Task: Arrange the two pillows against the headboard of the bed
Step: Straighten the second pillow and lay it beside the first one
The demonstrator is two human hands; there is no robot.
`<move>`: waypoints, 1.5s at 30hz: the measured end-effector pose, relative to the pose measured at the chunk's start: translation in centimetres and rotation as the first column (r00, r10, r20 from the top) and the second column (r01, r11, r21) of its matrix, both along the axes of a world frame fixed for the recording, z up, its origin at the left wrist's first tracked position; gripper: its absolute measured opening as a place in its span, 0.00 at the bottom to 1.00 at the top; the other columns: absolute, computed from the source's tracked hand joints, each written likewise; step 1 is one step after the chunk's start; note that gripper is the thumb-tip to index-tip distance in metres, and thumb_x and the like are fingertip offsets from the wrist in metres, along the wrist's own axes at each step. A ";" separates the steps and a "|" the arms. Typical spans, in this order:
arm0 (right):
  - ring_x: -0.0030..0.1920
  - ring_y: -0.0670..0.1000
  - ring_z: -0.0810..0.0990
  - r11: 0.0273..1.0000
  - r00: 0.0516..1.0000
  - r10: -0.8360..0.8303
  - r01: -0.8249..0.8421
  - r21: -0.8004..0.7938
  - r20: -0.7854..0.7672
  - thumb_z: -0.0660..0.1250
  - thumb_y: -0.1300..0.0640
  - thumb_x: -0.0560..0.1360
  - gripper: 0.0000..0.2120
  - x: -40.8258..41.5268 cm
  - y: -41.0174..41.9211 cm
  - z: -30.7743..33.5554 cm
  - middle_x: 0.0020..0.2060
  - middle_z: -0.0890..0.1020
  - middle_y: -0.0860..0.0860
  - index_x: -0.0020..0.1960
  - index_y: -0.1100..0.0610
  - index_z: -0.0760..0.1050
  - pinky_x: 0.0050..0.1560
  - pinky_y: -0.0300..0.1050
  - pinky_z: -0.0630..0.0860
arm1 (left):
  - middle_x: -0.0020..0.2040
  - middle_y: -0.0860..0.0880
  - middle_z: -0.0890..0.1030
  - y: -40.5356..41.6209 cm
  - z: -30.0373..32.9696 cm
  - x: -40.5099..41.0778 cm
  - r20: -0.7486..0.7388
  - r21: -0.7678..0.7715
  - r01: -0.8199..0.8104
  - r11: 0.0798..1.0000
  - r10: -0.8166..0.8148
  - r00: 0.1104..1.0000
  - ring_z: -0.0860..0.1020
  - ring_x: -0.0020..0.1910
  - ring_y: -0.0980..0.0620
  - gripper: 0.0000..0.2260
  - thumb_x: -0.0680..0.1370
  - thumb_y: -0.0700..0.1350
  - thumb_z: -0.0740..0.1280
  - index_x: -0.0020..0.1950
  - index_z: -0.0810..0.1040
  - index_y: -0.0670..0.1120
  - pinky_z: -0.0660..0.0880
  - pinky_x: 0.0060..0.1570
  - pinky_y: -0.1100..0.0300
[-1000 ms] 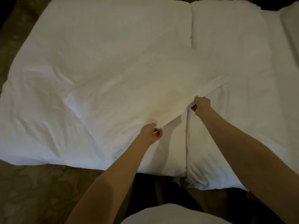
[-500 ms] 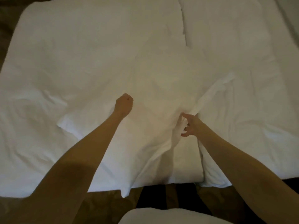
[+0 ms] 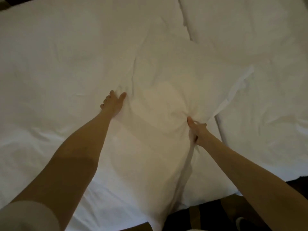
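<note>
A dim view from above is given of a white bed (image 3: 50, 55), seen past 2 bare forearms that reach forward from the bottom of the frame. A white pillow (image 3: 150, 130) is laid across the middle of the bedding, its near end hanging over the bed's edge at the bottom. The left hand (image 3: 113, 104) is pressed flat against the pillow's left side, fingers spread and open, with the fabric wrinkled around the fingertips. The right hand (image 3: 198, 130) is closed on a bunched fold of the pillow's cover at its right side, and creases are drawn toward that grip. A loose flap of the cover (image 3: 233, 95) is stretched away to the upper right. A second white pillow (image 3: 241, 22) is seen at the upper right, lying on the bedding. Dark floor (image 3: 216, 214) is visible below the bed's edge.
</note>
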State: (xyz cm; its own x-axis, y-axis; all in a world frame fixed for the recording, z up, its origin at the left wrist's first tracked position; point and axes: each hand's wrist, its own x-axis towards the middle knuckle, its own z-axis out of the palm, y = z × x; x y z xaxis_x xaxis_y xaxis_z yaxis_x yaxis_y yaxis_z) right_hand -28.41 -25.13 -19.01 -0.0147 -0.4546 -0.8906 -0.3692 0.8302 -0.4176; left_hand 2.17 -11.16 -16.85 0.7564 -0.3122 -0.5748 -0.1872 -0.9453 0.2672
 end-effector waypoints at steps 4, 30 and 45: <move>0.70 0.58 0.67 0.988 0.991 -0.002 0.022 -0.154 0.131 0.71 0.49 0.71 0.41 -0.4 0.5 -0.3 0.72 0.67 0.56 0.76 0.57 0.53 0.70 0.55 0.65 | 0.71 0.38 0.69 0.4 -0.1 0.2 -0.127 -0.084 -0.078 0.993 0.067 0.990 0.70 0.68 0.37 0.39 0.73 0.69 0.55 0.75 0.57 0.46 0.65 0.65 0.47; 0.61 0.55 0.76 0.576 0.957 0.276 -0.092 -0.812 0.087 0.66 0.49 0.74 0.26 -13.5 -19.6 20.3 0.63 0.78 0.54 0.70 0.55 0.69 0.59 0.45 0.71 | 0.26 0.59 0.80 -11.6 21.0 -23.8 -0.356 -0.807 -0.464 0.365 0.326 0.876 0.76 0.25 0.64 0.10 0.76 0.46 0.65 0.36 0.80 0.48 0.72 0.27 0.71; 0.54 0.49 0.77 0.256 0.889 0.458 -0.126 -0.958 0.006 0.65 0.50 0.73 0.20 -31.5 -37.9 33.1 0.53 0.79 0.45 0.64 0.50 0.73 0.53 0.44 0.73 | 0.50 0.51 0.83 -26.7 26.9 -45.5 -0.502 -0.808 -0.575 0.131 0.358 0.787 0.80 0.46 0.54 0.17 0.75 0.49 0.67 0.62 0.79 0.45 0.77 0.45 0.61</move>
